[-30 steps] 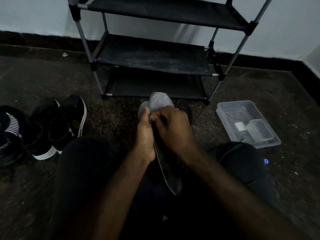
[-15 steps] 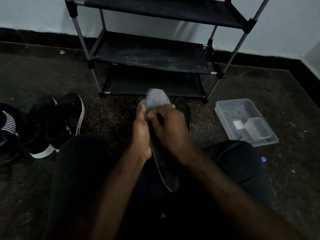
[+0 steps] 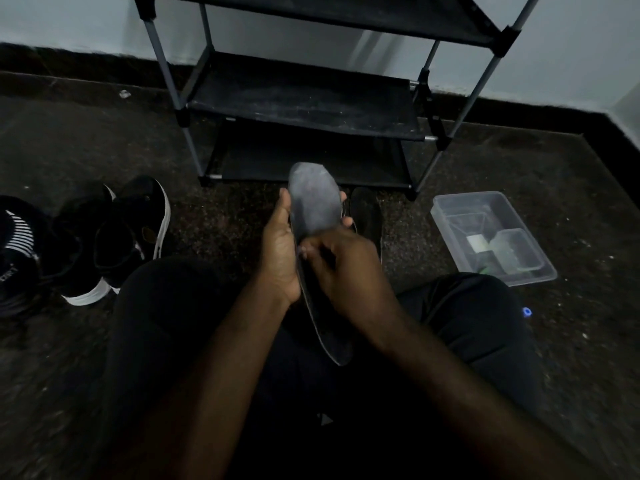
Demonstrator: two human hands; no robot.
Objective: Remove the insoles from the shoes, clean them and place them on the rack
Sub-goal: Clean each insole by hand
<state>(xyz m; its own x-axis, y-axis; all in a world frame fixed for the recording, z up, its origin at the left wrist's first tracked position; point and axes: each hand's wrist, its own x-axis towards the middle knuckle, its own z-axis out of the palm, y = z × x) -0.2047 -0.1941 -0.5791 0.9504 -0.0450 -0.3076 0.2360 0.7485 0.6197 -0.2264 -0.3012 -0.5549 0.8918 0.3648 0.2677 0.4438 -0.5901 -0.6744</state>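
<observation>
I sit on the floor with a grey insole (image 3: 313, 206) held upright in front of my lap. My left hand (image 3: 278, 251) grips its left edge, with fingertips showing round the right side. My right hand (image 3: 341, 268) lies over the insole's middle with curled fingers against its surface; anything under those fingers is hidden. The insole's heel end pokes out below my right wrist. A black three-shelf rack (image 3: 304, 98) stands just beyond. A pair of black sneakers with white soles (image 3: 114, 237) sits on the floor at left.
A dark insole-shaped piece (image 3: 365, 220) lies on the floor behind my right hand. A clear plastic box (image 3: 491, 237) holding small items stands at right. Another dark shoe with white stripes (image 3: 17, 244) is at the far left. The wall runs behind the rack.
My right hand has slid down from the insole's toe toward its middle, baring more of the grey toe part. My left hand keeps its grip.
</observation>
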